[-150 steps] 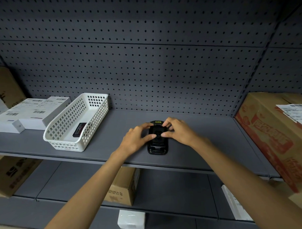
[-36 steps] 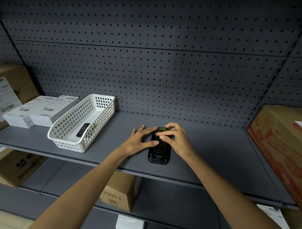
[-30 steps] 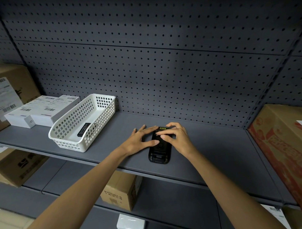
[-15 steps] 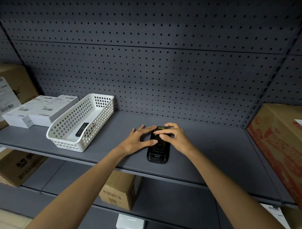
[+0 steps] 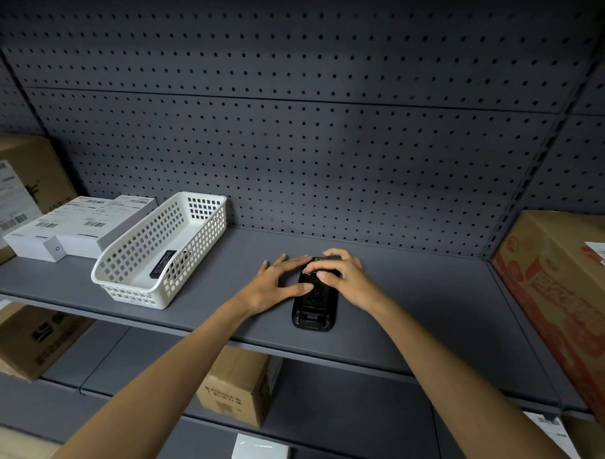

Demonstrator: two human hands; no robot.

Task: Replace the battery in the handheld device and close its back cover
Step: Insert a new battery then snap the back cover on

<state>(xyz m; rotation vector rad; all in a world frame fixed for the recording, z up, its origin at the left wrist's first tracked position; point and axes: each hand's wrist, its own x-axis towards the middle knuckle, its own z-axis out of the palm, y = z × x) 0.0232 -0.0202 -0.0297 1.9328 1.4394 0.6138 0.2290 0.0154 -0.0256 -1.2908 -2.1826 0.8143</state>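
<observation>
A black handheld device (image 5: 314, 308) lies back side up on the grey shelf (image 5: 411, 312), its far end under my fingers. My left hand (image 5: 275, 284) rests flat beside it, thumb pressed on its left edge and fingers spread toward its top. My right hand (image 5: 344, 277) arches over the device's upper half with fingertips pressing on the back. A yellow-green label shows at the device's far end. A black battery (image 5: 162, 264) lies inside the white basket (image 5: 134, 294) to the left. Whether the back cover sits fully closed is hidden by my fingers.
White flat boxes (image 5: 78, 226) with barcode labels lie left of the basket, beside a brown carton (image 5: 18, 181). A large red-printed carton (image 5: 563, 290) stands at the right. A pegboard wall (image 5: 297, 143) backs the shelf. Lower shelves hold more cartons (image 5: 235, 385).
Both hands have stayed on the device, with only small shifts of the fingers on its upper back. The device has not moved on the shelf.
</observation>
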